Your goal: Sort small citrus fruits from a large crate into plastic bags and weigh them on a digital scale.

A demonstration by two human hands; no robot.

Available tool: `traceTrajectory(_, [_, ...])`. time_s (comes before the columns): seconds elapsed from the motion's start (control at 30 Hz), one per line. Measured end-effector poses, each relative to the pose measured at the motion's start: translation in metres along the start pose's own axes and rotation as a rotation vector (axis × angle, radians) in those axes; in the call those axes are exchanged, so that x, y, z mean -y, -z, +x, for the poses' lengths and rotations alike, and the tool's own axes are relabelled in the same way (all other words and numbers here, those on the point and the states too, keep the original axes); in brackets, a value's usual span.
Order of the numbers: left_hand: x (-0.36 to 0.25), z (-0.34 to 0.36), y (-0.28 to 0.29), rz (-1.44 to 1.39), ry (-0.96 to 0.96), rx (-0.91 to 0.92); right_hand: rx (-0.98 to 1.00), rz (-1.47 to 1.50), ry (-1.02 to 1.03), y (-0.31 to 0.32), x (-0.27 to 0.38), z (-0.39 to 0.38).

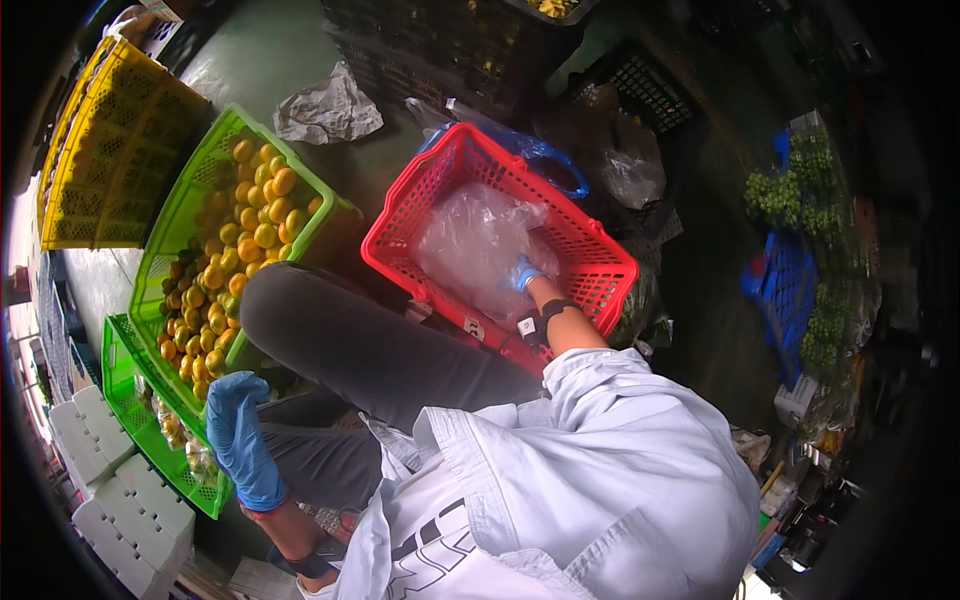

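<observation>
My right hand (522, 273), in a blue glove, reaches into a red plastic basket (400, 195). Its fingers are closed at the clear plastic bags (465, 240) heaped inside, partly hidden by the plastic. My left hand (243, 440), gloved in blue too, is beside my knee at the near corner of a bright green crate (150, 290). Its fingers are curled together, and nothing shows in them. Loose orange and yellow-green citrus fruits (250, 235) fill much of that crate.
Yellow crates (115, 150) stand at the far left. Crumpled paper (328, 108) lies beyond the fruit. Black crates (450, 50) stand behind the red basket, with a bag (632, 178) to its right. Another green crate (185, 465) holds bagged fruit. Green bunches (800, 195) lie at right.
</observation>
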State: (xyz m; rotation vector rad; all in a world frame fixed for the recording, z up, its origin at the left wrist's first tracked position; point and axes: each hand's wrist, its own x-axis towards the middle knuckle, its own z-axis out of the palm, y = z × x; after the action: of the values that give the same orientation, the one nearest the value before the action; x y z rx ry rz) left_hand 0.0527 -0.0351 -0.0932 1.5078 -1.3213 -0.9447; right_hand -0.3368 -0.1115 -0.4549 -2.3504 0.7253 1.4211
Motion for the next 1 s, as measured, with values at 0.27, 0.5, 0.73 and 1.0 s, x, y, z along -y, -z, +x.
traceTrajectory(0.27, [-0.005, 0.007, 0.001, 0.003, 0.057, 0.095, -0.546, 0.390, -1.405, -0.082, -0.020, 0.053])
traceTrajectory(0.5, [-0.005, 0.004, -0.009, 0.069, 0.112, 0.062, -0.206, 0.342, -0.674, 0.007, -0.005, 0.039])
traceTrajectory(0.73, [-0.004, 0.012, -0.003, 0.104, 0.030, 0.088, -0.559, 1.536, -0.871, -0.033, -0.019, -0.032])
traceTrajectory(1.0, [-0.002, 0.026, 0.031, 0.117, -0.074, -0.153, -1.579, 2.527, -0.352, 0.000, -0.023, -0.240])
